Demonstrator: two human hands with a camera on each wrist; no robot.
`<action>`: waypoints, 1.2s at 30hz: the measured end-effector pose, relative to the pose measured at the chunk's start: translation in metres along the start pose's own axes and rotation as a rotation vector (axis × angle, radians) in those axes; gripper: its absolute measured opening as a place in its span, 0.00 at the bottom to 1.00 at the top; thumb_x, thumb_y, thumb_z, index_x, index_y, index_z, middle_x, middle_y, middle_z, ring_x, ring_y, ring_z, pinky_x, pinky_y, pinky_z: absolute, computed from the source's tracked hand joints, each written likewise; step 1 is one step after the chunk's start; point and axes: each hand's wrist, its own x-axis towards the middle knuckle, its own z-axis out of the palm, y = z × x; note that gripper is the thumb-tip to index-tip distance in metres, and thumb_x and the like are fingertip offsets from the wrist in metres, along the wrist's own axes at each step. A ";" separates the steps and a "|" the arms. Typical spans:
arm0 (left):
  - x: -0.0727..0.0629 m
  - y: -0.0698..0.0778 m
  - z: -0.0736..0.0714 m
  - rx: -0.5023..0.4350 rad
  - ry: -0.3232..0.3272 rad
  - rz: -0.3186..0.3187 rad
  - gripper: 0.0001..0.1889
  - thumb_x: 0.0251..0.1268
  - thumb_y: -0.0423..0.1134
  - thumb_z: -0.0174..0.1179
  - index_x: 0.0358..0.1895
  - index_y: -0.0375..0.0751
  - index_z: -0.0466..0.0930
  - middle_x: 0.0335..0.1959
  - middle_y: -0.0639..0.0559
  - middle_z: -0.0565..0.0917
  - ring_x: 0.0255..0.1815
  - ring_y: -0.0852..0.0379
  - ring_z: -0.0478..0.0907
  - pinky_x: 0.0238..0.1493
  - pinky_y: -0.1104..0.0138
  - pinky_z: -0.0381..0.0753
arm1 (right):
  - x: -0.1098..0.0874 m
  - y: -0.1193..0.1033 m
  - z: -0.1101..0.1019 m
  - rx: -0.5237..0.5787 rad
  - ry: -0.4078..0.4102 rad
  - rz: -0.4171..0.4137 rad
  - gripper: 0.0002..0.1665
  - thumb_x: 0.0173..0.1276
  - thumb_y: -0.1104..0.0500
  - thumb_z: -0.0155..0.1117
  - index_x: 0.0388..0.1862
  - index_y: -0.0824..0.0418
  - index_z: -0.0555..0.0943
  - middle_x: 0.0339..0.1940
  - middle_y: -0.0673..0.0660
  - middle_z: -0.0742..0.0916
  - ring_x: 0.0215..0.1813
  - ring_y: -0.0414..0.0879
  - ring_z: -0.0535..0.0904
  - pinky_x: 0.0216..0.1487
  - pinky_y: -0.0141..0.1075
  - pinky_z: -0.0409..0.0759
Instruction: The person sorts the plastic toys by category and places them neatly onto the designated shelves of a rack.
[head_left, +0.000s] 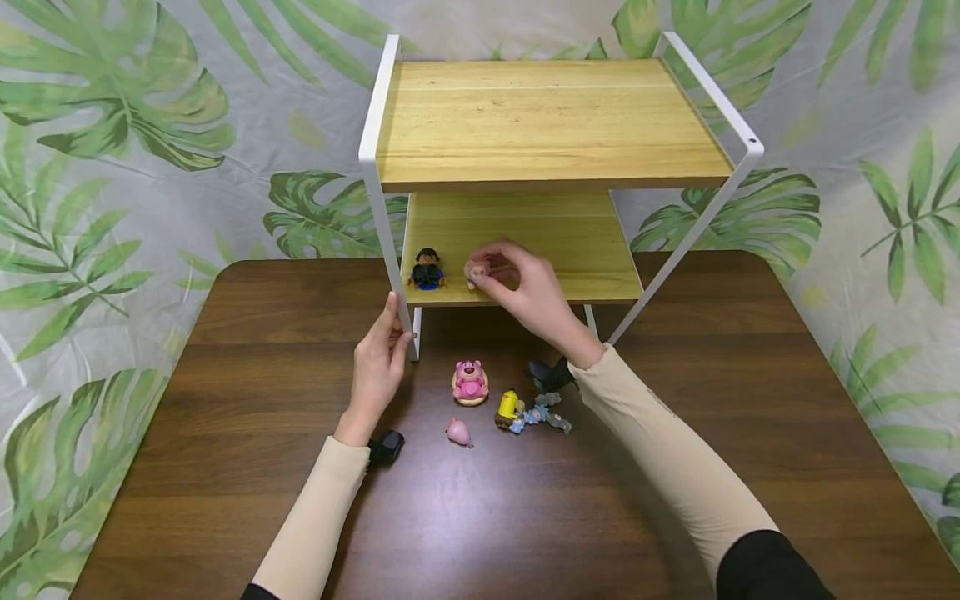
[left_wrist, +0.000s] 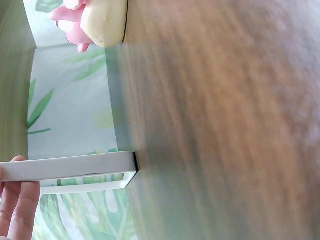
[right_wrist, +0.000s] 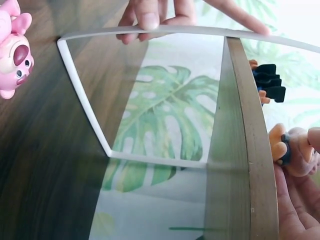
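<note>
My right hand [head_left: 528,287] pinches a small pale pink figurine [right_wrist: 298,150] at the front of the lower wooden shelf board [head_left: 517,225]. Its peach-coloured feet are close to the board; whether they touch it I cannot tell. To its left on the same board sits a toy figure [head_left: 427,269] with dark hair and a black and blue body. My left hand [head_left: 378,362] grips the white front left leg [left_wrist: 75,166] of the shelf rack between thumb and fingers, with the index finger lying along the leg.
On the brown table [head_left: 247,400] before the rack lie a pink bear figure [head_left: 470,383], a small pink toy [head_left: 458,432], a yellow and brown figure [head_left: 507,408] and a light blue figure [head_left: 542,414]. Above the hands is the upper wooden board [head_left: 547,121]. Leaf-patterned cloth [head_left: 112,83] hangs behind.
</note>
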 end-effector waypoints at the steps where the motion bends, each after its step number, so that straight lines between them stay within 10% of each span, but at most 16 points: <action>1: 0.000 0.000 0.000 0.001 -0.001 0.000 0.54 0.58 0.18 0.60 0.74 0.76 0.45 0.30 0.40 0.76 0.32 0.48 0.76 0.34 0.57 0.82 | 0.001 0.000 0.000 -0.002 -0.003 0.003 0.13 0.65 0.64 0.65 0.48 0.68 0.80 0.42 0.61 0.84 0.44 0.49 0.81 0.46 0.36 0.80; 36: 0.000 0.000 0.000 0.009 -0.002 -0.002 0.54 0.58 0.19 0.60 0.74 0.77 0.44 0.30 0.41 0.76 0.31 0.49 0.76 0.33 0.56 0.82 | 0.012 0.007 0.010 -0.073 -0.066 0.037 0.15 0.66 0.64 0.64 0.51 0.65 0.78 0.45 0.58 0.82 0.44 0.46 0.81 0.47 0.32 0.79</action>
